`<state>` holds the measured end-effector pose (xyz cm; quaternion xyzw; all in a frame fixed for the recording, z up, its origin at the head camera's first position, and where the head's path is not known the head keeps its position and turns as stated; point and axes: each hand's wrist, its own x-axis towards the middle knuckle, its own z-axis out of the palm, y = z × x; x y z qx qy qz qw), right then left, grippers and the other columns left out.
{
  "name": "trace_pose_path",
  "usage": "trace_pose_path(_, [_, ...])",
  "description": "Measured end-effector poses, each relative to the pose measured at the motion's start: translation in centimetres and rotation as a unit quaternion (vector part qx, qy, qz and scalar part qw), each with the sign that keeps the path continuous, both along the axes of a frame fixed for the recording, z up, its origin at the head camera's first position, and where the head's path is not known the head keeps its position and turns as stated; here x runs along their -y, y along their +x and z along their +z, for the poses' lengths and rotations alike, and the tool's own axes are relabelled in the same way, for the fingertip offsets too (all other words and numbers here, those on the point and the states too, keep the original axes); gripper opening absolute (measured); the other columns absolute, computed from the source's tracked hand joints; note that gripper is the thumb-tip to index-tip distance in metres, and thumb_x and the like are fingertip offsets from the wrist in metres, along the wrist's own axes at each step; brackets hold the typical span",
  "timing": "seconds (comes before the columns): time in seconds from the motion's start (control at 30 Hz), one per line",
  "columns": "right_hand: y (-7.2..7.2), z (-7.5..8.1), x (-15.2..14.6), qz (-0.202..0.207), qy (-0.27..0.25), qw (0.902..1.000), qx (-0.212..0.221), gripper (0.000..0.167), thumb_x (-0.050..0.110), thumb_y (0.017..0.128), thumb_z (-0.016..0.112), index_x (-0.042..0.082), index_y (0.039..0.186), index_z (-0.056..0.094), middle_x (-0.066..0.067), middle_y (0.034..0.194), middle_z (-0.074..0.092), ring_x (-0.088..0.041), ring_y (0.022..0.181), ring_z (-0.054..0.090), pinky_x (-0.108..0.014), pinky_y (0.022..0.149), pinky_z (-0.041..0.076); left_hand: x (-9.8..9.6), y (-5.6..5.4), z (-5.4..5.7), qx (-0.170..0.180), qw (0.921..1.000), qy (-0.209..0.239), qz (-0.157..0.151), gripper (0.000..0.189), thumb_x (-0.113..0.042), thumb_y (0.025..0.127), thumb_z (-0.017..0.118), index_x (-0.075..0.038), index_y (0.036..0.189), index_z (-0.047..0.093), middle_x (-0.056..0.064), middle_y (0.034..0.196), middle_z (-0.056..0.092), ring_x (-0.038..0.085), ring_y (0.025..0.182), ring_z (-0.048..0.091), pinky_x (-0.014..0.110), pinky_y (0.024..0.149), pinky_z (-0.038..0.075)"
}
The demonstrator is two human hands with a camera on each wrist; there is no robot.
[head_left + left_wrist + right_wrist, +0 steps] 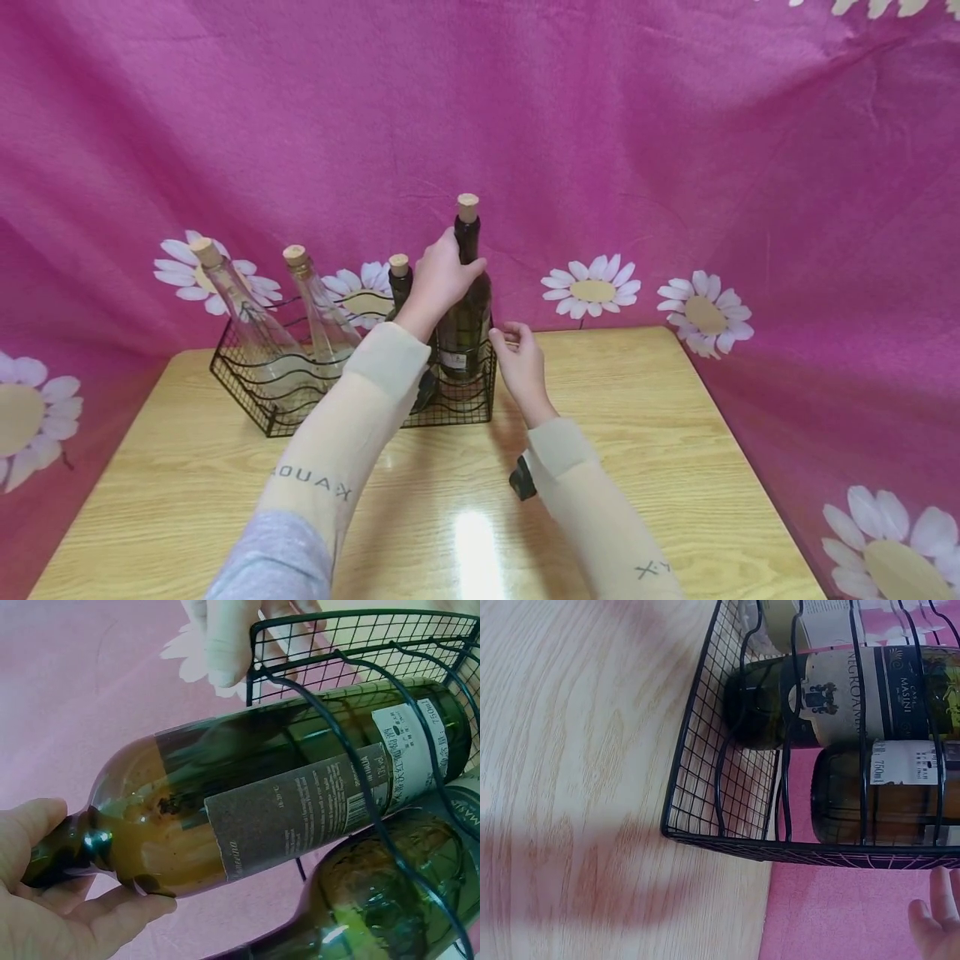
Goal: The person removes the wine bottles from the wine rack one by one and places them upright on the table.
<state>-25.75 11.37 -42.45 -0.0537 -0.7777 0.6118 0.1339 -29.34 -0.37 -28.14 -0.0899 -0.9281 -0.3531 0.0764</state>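
Note:
My left hand (pixel 442 271) holds a dark green corked wine bottle (pixel 467 321) by its neck, thumb and fingers around it. The bottle stands upright inside the right end of a black wire basket (pixel 492 392). In the right wrist view its base (pixel 836 795) sits higher than that of the neighbouring green bottle (pixel 757 705). My right hand (pixel 521 362) is beside the basket's right end, fingers slightly bent, fingertips (pixel 225 664) right at the upper rim in the left wrist view. The right hand's grasp is empty.
Two clear corked bottles (pixel 258 333) (pixel 326 321) lean in the basket's left part. A shorter dark corked bottle (pixel 401 283) is partly hidden behind my left arm. Beneath is a wooden table (pixel 637 433); a pink flowered cloth (pixel 600 150) hangs behind.

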Motion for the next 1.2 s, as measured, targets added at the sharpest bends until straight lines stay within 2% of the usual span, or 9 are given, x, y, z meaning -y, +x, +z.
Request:
trace_pose_path(0.27, [0.1,0.1,0.0,0.007,0.005,1.0,0.002,0.04,0.027,0.088,0.056,-0.002,0.114,0.051,-0.016,0.103,0.057,-0.027,0.094,0.057,-0.035,0.082,0.045,0.2,0.1,0.9,-0.008,1.0,0.004,-0.002,0.045,-0.026,0.085,0.059,-0.001,0.12,0.046,0.015,0.111,0.058,0.029,0.103,0.054,0.043,0.085,0.04])
trace_pose_path(0.43, [0.1,0.1,-0.1,0.012,0.01,0.9998,0.008,0.039,0.028,0.087,0.057,-0.001,0.113,0.052,-0.015,0.103,0.058,-0.026,0.096,0.057,-0.035,0.083,0.045,0.2,0.4,1.9,-0.017,0.9998,0.005,-0.003,0.043,-0.025,0.086,0.059,-0.001,0.119,0.046,0.015,0.11,0.058,0.029,0.102,0.054,0.042,0.085,0.041])
trace_pose_path(0.67, [0.1,0.1,-0.5,0.008,0.032,0.9992,0.021,0.038,0.038,0.085,0.057,0.002,0.098,0.056,-0.013,0.098,0.059,-0.024,0.093,0.056,-0.035,0.081,0.044,0.2,0.7,3.4,-0.015,0.9999,0.006,0.002,0.043,-0.026,0.086,0.058,-0.002,0.119,0.046,0.014,0.11,0.057,0.028,0.101,0.054,0.041,0.085,0.041])
trace_pose_path(0.8, [0.3,0.3,-0.5,0.002,0.045,0.9989,0.01,0.039,0.042,0.084,0.057,0.004,0.092,0.057,-0.011,0.091,0.06,-0.023,0.088,0.056,-0.035,0.077,0.044,0.2,0.9,4.1,-0.015,0.9999,0.001,0.002,0.043,-0.027,0.086,0.058,-0.002,0.119,0.046,0.014,0.11,0.057,0.028,0.101,0.054,0.04,0.086,0.041])
trace_pose_path(1.2, [-0.1,0.1,-0.8,0.008,0.049,0.9978,0.043,0.036,0.035,0.086,0.057,0.002,0.099,0.056,-0.012,0.097,0.059,-0.023,0.091,0.054,-0.036,0.077,0.044,0.0,1.3,5.6,-0.017,0.9999,0.0,0.0,0.045,-0.027,0.086,0.058,-0.003,0.122,0.044,0.013,0.111,0.057,0.026,0.102,0.054,0.038,0.086,0.041])
